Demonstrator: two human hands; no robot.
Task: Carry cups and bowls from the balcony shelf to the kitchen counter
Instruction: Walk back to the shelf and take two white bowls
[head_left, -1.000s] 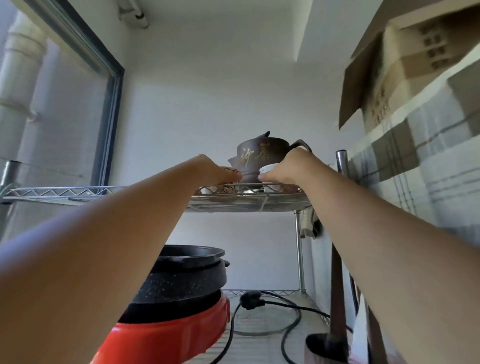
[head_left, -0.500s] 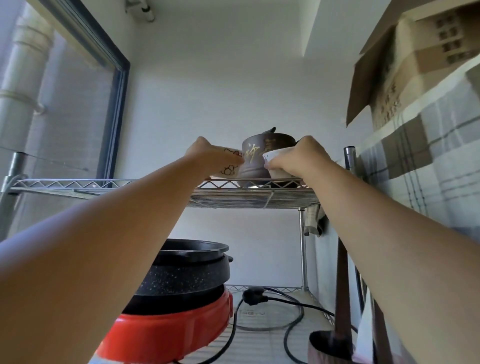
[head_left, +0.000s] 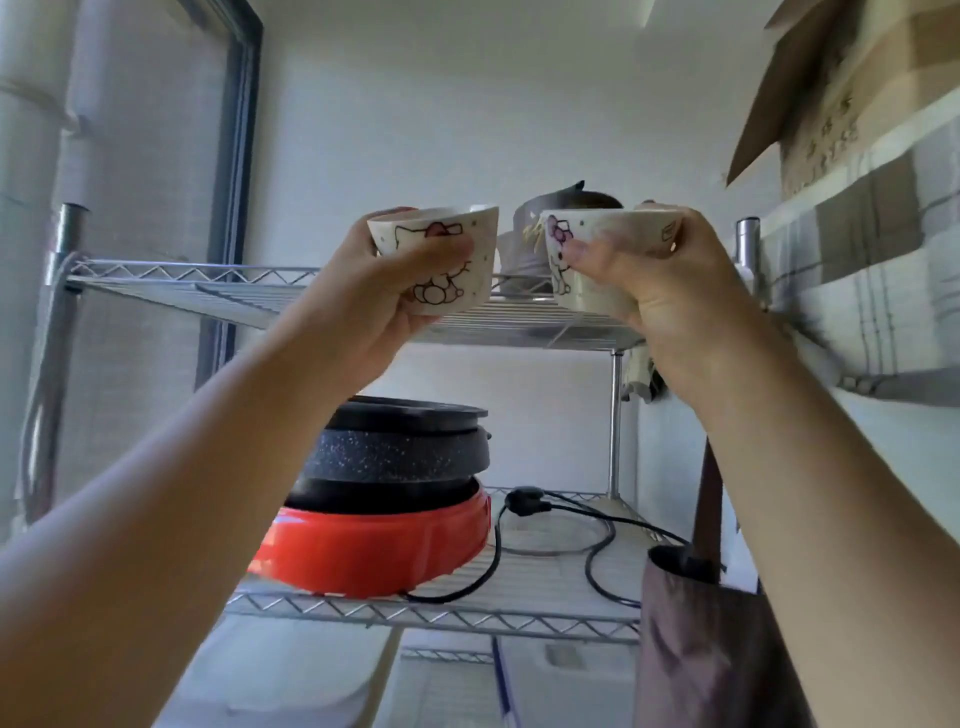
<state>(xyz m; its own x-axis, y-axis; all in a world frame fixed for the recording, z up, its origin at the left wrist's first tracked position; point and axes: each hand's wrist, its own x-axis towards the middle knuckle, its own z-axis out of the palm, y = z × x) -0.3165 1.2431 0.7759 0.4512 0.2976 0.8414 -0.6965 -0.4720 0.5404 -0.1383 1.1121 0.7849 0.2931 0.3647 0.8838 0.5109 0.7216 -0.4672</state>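
Observation:
My left hand (head_left: 384, 306) grips a white cup (head_left: 441, 260) with a cartoon cat print, held in the air in front of the wire shelf (head_left: 218, 291). A matching white cup (head_left: 602, 260) sits in my right hand (head_left: 670, 301), also lifted off the shelf. Both cups are upright and a small gap separates them. Behind them, on the top shelf, stands a dark brown teapot (head_left: 550, 202), mostly hidden by the cups.
On the lower shelf sits a red electric cooker (head_left: 374, 545) with black pans (head_left: 400, 452) stacked on it and a black cord (head_left: 561, 525) beside it. A cardboard box (head_left: 852, 98) and checked cloth (head_left: 872, 270) hang at right. A dark bag (head_left: 711, 644) stands at lower right.
Both hands have lifted the two cups off the top shelf and drawn them toward me. The view has dropped, showing more of the lower shelf.

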